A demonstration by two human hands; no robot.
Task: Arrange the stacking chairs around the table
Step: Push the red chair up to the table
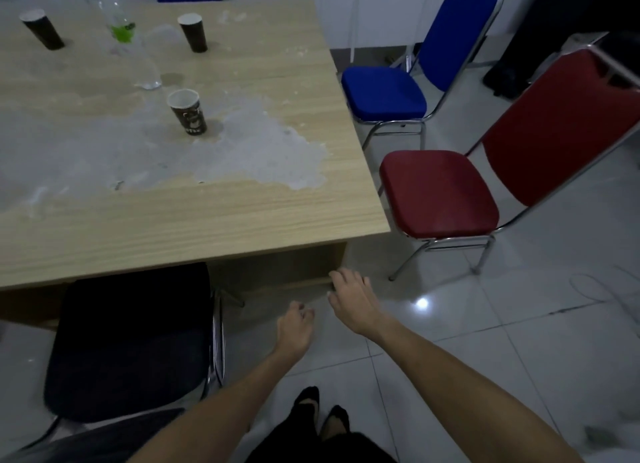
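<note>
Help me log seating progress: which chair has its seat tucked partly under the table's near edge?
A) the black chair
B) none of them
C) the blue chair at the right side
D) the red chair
A: the black chair has the front of its seat under the table edge, while the red chair and blue chair stand clear of the right side.

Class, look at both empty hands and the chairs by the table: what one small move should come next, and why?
Probably reach the right hand toward the red chair and turn it square to the table. Both it and the left hand hold nothing, the black chair is already tucked in, and the red one stands angled off the corner.
</note>
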